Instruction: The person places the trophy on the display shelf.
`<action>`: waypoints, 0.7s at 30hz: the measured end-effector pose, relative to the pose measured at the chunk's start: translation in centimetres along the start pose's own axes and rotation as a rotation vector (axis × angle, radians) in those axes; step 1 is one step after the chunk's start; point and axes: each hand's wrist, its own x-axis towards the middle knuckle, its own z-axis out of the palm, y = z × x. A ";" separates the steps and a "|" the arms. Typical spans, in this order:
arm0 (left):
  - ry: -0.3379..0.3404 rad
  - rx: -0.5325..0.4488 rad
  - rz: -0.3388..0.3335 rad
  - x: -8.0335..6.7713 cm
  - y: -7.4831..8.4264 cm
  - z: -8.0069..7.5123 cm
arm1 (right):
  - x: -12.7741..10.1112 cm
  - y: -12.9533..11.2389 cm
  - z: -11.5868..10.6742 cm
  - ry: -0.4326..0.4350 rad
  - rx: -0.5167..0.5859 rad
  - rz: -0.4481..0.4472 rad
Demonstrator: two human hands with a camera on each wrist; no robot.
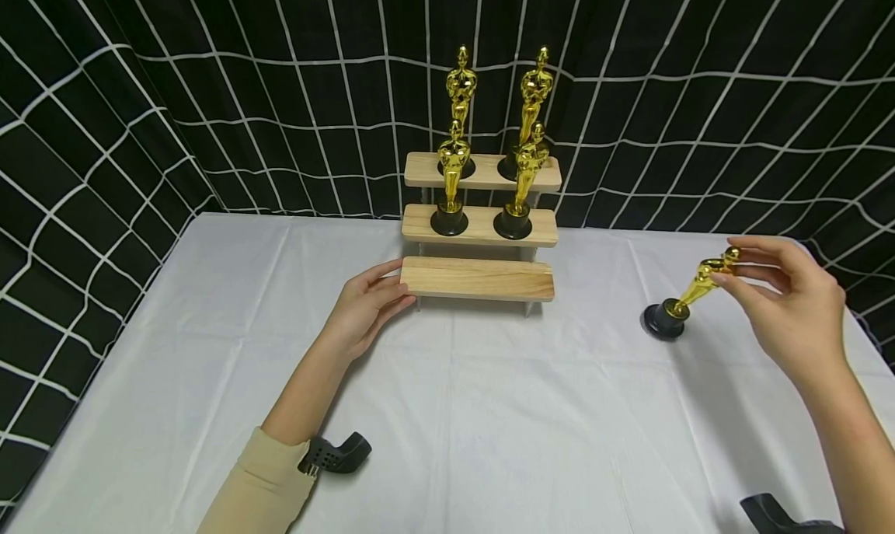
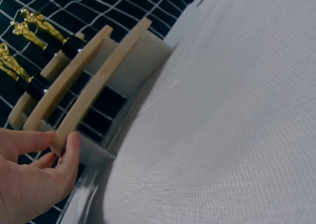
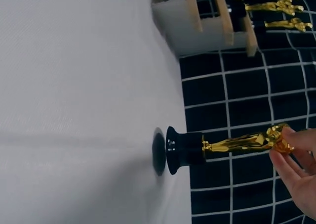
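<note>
My left hand (image 1: 369, 307) pinches the left end of the bottom shelf (image 1: 482, 277) of a three-tier wooden display stand; thumb and fingers close on that board in the left wrist view. At the right, my right hand (image 1: 797, 305) grips a gold trophy statuette (image 1: 695, 287) by its upper part. The statuette's black base (image 3: 185, 150) hangs just above the white cloth, with a shadow beside it in the right wrist view. Two gold statuettes stand on the top shelf (image 1: 487, 173) and two more on the middle shelf (image 1: 471, 221). The bottom shelf bears nothing.
A white cloth (image 1: 447, 410) covers the table. Black fabric with a white net (image 1: 294, 130) rises behind the stand and along both sides. Dark wrist devices (image 1: 339, 452) show at both forearms.
</note>
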 end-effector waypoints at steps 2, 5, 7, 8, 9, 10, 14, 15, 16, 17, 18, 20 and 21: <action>0.000 -0.003 0.001 0.0 0.0 0.0 | 0.0 -0.4 0.1 -0.007 -0.011 0.001; -0.003 -0.002 0.004 0.0 0.0 0.0 | 0.1 -0.8 0.2 -0.017 -0.021 -0.015; -0.005 -0.002 0.005 0.0 0.0 0.0 | 0.1 -1.1 0.3 -0.020 -0.019 -0.033; -0.004 -0.001 0.005 0.1 0.0 0.0 | 0.1 -1.2 0.4 -0.022 -0.019 -0.043; -0.004 -0.001 0.004 0.1 0.0 0.0 | 0.1 -1.3 0.4 -0.024 -0.021 -0.047; -0.004 0.001 0.004 0.1 -0.1 0.0 | 0.1 -1.4 0.5 -0.026 -0.029 -0.050; -0.003 0.004 0.003 0.1 -0.1 -0.1 | 0.1 -1.9 0.7 -0.037 -0.037 -0.053; -0.003 0.004 0.003 0.2 -0.1 -0.1 | 0.1 -2.0 0.7 -0.040 -0.035 -0.054; -0.002 0.003 0.002 0.2 -0.1 -0.1 | 0.2 -2.1 0.8 -0.041 -0.034 -0.058; -0.003 0.003 0.002 0.1 -0.1 -0.1 | 0.2 -2.2 0.8 -0.045 -0.030 -0.062; -0.003 0.003 0.002 0.1 -0.1 -0.1 | 0.2 -2.3 0.8 -0.048 -0.026 -0.066; -0.005 0.004 0.004 0.1 -0.1 -0.1 | 0.3 -2.5 0.9 -0.054 -0.015 -0.070; -0.006 0.005 0.005 0.2 -0.1 -0.1 | 0.3 -2.6 0.9 -0.058 -0.011 -0.073</action>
